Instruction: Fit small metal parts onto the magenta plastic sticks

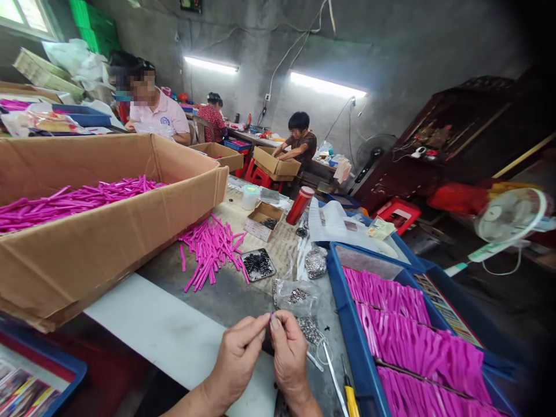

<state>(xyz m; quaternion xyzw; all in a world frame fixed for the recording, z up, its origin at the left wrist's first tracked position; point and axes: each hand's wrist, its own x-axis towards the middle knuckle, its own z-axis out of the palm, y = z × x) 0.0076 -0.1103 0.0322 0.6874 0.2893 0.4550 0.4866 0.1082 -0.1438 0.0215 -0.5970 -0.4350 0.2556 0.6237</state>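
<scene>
My left hand (238,354) and my right hand (288,350) meet fingertip to fingertip over the front of the table. Both are closed in a pinch around a small magenta piece (271,315), mostly hidden by the fingers. Just beyond them lie clear bags of small metal parts (297,295). A shallow tray of small black parts (258,264) stands farther off, beside a loose pile of magenta plastic sticks (212,250). Right of my right hand is a yellow-handled screwdriver (351,398), near a white tool (334,379).
A large cardboard box (104,231) of magenta sticks fills the left side. On the right, a blue crate (347,313) holds rows of magenta pieces. A red canister (299,205) and a small carton (259,229) stand behind. Several people sit farther back.
</scene>
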